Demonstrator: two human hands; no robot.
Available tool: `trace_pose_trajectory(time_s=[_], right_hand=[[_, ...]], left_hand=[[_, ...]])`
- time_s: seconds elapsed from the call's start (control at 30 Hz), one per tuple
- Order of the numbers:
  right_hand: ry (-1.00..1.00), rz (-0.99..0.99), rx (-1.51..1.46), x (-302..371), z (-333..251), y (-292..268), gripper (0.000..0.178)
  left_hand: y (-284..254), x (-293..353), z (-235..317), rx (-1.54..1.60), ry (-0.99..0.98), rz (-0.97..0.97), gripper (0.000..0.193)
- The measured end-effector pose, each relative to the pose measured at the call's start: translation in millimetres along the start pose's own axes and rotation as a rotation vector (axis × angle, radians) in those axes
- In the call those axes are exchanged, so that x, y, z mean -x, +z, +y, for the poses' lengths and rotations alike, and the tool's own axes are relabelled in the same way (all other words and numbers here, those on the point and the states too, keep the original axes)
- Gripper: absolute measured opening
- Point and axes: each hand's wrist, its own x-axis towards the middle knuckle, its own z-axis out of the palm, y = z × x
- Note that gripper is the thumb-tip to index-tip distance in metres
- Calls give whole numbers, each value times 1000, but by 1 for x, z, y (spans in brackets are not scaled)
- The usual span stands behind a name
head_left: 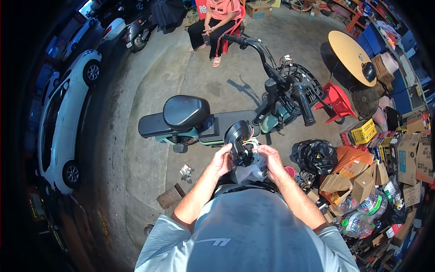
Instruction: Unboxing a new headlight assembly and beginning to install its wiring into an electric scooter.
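Note:
In front of my body, a black rounded housing with coloured wires [238, 133] is held close to my lap. The fingers of my left hand [222, 160] are closed on its near left side. My right hand [271, 158] is closed in a pinch beside the wires; what lies between its fingertips is too small to tell. A crumpled whitish plastic bag [249, 174] hangs just below, between both hands. Beyond them stands a green and black electric scooter [231, 120], with a black seat [186, 112] at left and handlebars [272, 70] at right.
A person [222, 20] sits on a red chair at the far side. A red stool [335, 103] and round table [349, 56] stand right. A black bag [317, 156], cardboard boxes [362, 186] and bottles [362, 220] crowd the near right. A white car [68, 118] is parked left.

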Motion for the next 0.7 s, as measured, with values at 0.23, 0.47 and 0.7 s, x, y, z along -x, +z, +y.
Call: trace_pose_trajectory(time_s=[0.23, 0.47, 0.7], right_hand=[[-10, -3, -51, -2, 5, -3, 8], [-9, 13, -16, 2, 6, 1, 6], [-131, 106, 174, 3, 11, 5, 3]], left_hand=[[1, 2, 1, -20, 6, -6, 46], [3, 4, -1, -11, 13, 30, 44], [-1, 2, -4, -24, 14, 49, 45]])
